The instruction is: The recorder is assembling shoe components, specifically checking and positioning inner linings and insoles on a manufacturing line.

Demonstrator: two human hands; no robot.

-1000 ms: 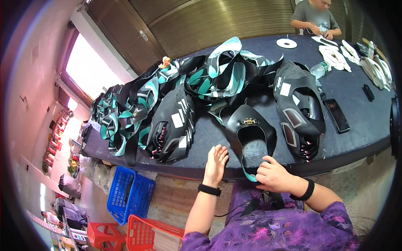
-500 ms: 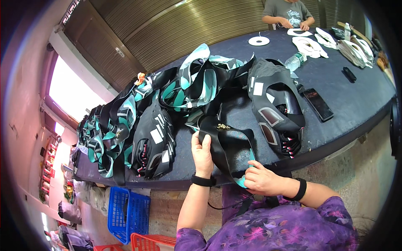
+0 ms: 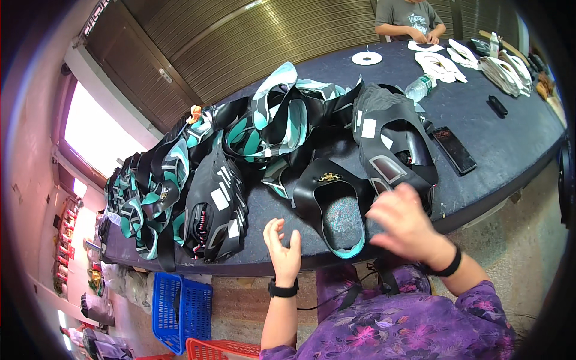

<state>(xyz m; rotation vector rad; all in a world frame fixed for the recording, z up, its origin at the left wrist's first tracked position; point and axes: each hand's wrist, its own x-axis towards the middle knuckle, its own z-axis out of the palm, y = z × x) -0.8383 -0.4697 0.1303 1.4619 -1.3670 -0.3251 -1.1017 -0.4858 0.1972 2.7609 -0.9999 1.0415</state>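
Observation:
A black shoe upper (image 3: 307,191) with a gold ornament and teal lining lies on the dark table in front of me, its curved opening toward me. To its left, my left hand (image 3: 283,255) is raised with bent fingers apart, holding nothing. My right hand (image 3: 405,225) hovers just right of the upper, somewhat smeared by motion, thumb and fingers apart and nothing in them. Beyond it lies a stack of dark grey-black uppers (image 3: 373,117) with white labels, partly hidden by the hand. Another such stack (image 3: 210,186) lies left of my left hand.
A tangled heap of black and teal uppers (image 3: 282,114) spreads over the table's left and back. At right are a phone (image 3: 454,150), a plastic bottle (image 3: 420,88) and white pieces (image 3: 441,67). A co-worker (image 3: 411,24) works across the table. Blue basket (image 3: 183,312) stands below.
Both hands have let go of the black upper, which now lies flat and spread on the table. My left hand has drawn back toward me; my right has moved up and right.

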